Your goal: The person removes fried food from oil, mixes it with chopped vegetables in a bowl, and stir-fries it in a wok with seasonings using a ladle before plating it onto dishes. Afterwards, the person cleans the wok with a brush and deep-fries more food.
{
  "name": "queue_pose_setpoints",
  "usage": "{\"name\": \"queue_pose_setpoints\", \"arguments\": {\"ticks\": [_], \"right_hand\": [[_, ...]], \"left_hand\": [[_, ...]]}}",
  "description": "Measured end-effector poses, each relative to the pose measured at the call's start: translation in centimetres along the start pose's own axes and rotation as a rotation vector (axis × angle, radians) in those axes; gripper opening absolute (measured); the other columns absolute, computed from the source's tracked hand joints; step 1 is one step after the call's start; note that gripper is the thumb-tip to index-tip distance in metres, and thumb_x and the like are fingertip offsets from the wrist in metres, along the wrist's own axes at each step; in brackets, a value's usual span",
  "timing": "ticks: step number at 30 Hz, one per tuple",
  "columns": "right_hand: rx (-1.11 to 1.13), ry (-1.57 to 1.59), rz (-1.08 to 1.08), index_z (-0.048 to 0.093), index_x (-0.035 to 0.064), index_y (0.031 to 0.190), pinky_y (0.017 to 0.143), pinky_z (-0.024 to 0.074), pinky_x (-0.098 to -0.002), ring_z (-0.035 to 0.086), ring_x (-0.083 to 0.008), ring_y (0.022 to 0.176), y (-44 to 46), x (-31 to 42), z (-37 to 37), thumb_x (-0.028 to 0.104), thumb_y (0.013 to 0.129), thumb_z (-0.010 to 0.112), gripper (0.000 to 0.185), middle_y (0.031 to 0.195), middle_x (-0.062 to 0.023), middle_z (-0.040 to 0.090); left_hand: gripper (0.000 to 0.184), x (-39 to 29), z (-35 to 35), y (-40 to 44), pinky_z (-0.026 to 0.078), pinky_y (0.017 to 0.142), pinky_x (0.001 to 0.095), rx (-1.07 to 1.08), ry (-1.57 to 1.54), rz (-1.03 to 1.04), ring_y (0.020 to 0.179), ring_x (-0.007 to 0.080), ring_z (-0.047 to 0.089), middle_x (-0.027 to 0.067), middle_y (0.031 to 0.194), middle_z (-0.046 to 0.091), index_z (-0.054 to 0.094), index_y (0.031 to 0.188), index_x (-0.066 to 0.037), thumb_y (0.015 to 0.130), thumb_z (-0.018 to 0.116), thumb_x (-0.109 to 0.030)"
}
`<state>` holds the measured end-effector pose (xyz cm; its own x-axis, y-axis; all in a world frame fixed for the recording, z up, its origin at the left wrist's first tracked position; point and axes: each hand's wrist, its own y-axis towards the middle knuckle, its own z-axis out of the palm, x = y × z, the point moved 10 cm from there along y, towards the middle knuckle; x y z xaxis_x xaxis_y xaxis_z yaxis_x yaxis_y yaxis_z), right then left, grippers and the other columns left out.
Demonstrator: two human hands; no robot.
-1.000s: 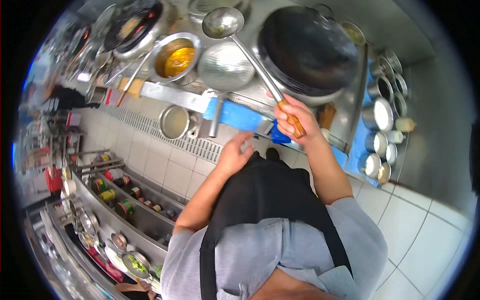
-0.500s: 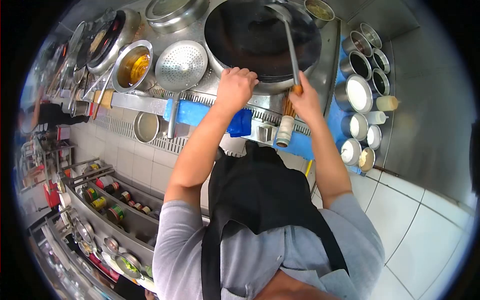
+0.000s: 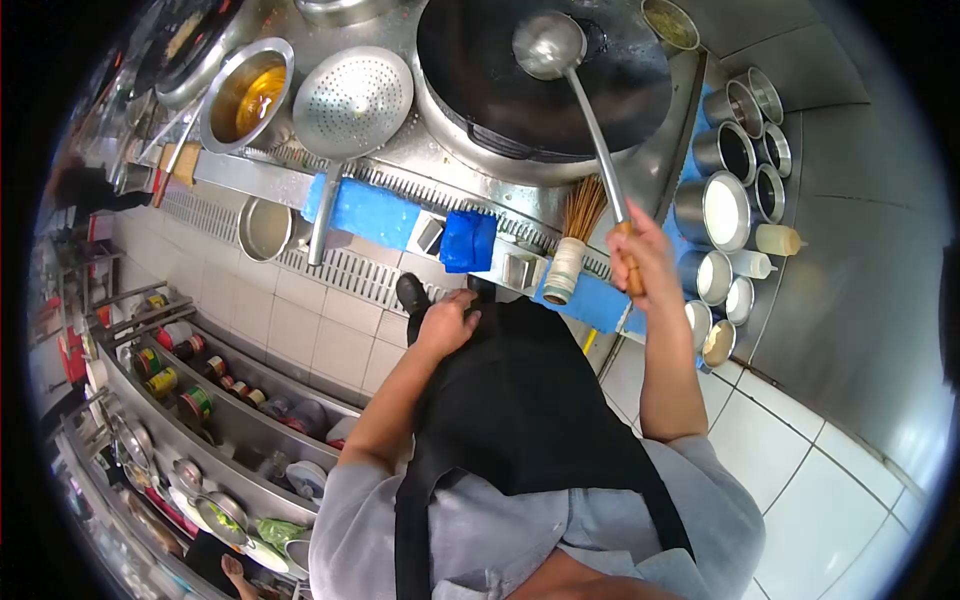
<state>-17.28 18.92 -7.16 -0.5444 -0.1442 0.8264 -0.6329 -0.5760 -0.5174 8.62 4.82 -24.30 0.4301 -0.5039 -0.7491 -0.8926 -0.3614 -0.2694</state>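
Note:
My right hand (image 3: 643, 258) is closed around the wooden end of a long-handled metal ladle (image 3: 592, 125). The ladle's round bowl hangs over the dark wok (image 3: 460, 90) on the range, its domed side up. Down at the front of the black apron (image 3: 520, 400) is my left hand (image 3: 447, 325), fingers loosely bent and thumb apart, with nothing seen in it. A bamboo wok brush (image 3: 567, 268) with a wrapped handle lies on the range edge, left of my right hand. Near it sits a folded blue cloth (image 3: 468, 242).
A perforated strainer (image 3: 353, 105) and a metal bowl of yellow oil (image 3: 250, 105) stand left of the wok. Several metal pots, one a white-filled pot (image 3: 725, 212), and squeeze bottles (image 3: 778, 240) line the right side. Jars sit on a shelf (image 3: 240, 440) at lower left.
My left hand has let go of the wok's near rim and come down to the apron. My right hand has moved back and right with the ladle, whose bowl has turned over.

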Motion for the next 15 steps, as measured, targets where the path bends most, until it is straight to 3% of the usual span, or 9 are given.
{"name": "queue_pose_setpoints", "arguments": {"ticks": [2, 4, 6, 9, 10, 11, 14, 15], "right_hand": [[-0.098, -0.303, -0.13, 0.034, 0.0121, 0.161, 0.042, 0.0376, -0.0248, 0.047, -0.0069, 0.048, 2.3, 0.3, -1.1, 0.006, 0.095, 0.06, 0.071, 0.073, 0.0011, 0.052], [-0.19, -0.62, -0.206, 0.03, 0.0098, 0.162, 0.04, 0.0375, -0.0246, 0.048, -0.0078, 0.047, 2.7, 0.9, -0.4, 0.006, 0.097, 0.056, 0.07, 0.077, 0.0002, 0.054], [-0.151, -0.509, -0.112, 0.029, 0.0117, 0.163, 0.04, 0.0386, -0.0247, 0.049, -0.0086, 0.046, 0.1, 0.6, 1.9, 0.006, 0.096, 0.057, 0.072, 0.07, -0.0003, 0.054], [-0.052, -0.271, 0.005, 0.03, 0.0126, 0.162, 0.041, 0.0389, -0.0246, 0.05, -0.0092, 0.046, -1.7, 0.7, 2.4, 0.006, 0.097, 0.058, 0.072, 0.067, -0.0015, 0.053], [-0.039, -0.216, 0.008, 0.03, 0.0126, 0.162, 0.041, 0.0386, -0.0246, 0.05, -0.0093, 0.046, -1.1, 1.5, 1.5, 0.006, 0.097, 0.058, 0.072, 0.067, -0.0016, 0.053], [-0.028, -0.16, 0.007, 0.03, 0.0127, 0.162, 0.041, 0.0384, -0.0246, 0.049, -0.0093, 0.046, -0.2, 2.1, 1.0, 0.006, 0.097, 0.058, 0.072, 0.067, -0.0018, 0.053], [-0.164, -0.534, -0.148, 0.027, 0.0125, 0.163, 0.041, 0.0386, -0.0251, 0.049, -0.0091, 0.048, 2.4, 2.0, 1.0, 0.005, 0.096, 0.058, 0.074, 0.072, -0.0021, 0.055], [-0.212, -0.657, -0.173, 0.027, 0.0125, 0.163, 0.041, 0.0387, -0.0252, 0.049, -0.0091, 0.048, 2.7, 2.0, 1.5, 0.005, 0.096, 0.059, 0.075, 0.072, -0.002, 0.055]], "left_hand": [[0.046, 1.8, 3.8, 0.9, 0.049, 0.104, 0.0459, -0.018, 0.056, 0.098, 0.121, 0.0389, 0.061, 0.0232, 0.129, 0.064, 0.062, 0.127, 0.0, 0.088, 0.074, -0.022], [0.055, 2.4, 7.5, 2.4, 0.048, 0.106, 0.046, 0.125, 0.157, 0.056, 0.129, 0.0383, 0.055, 0.0238, 0.139, 0.057, 0.058, 0.132, 0.003, 0.087, 0.073, -0.026], [0.068, 2.8, 10.6, 4.7, 0.04, 0.115, 0.047, 0.372, 0.298, -0.022, 0.139, 0.0402, 0.046, 0.0275, 0.147, 0.051, 0.052, 0.139, 0.006, 0.087, 0.068, -0.033], [0.07, 5.6, 16.2, 5.6, 0.029, 0.121, 0.0482, 0.383, 0.548, 0.046, 0.144, 0.0396, 0.04, 0.0261, 0.149, 0.049, 0.049, 0.144, 0.006, 0.09, 0.061, -0.037], [0.066, 5.8, 16.8, 5.3, 0.024, 0.123, 0.0508, 0.445, 0.619, 0.028, 0.146, 0.0385, 0.037, 0.0243, 0.152, 0.047, 0.048, 0.145, 0.004, 0.094, 0.053, -0.036], [0.064, 6.0, 17.4, 5.3, 0.024, 0.123, 0.0511, 0.405, 0.641, 0.039, 0.146, 0.0381, 0.037, 0.0234, 0.152, 0.047, 0.048, 0.145, 0.004, 0.095, 0.052, -0.035], [0.056, 6.4, 18.1, 5.3, 0.027, 0.121, 0.0531, 0.301, 0.709, 0.057, 0.145, 0.0368, 0.039, 0.0196, 0.154, 0.047, 0.052, 0.144, 0.001, 0.097, 0.047, -0.028], [0.055, 7.1, 18.8, 5.7, 0.028, 0.121, 0.0536, 0.368, 0.639, 0.006, 0.145, 0.037, 0.039, 0.0198, 0.155, 0.046, 0.053, 0.144, 0.0, 0.097, 0.047, -0.028]]}}
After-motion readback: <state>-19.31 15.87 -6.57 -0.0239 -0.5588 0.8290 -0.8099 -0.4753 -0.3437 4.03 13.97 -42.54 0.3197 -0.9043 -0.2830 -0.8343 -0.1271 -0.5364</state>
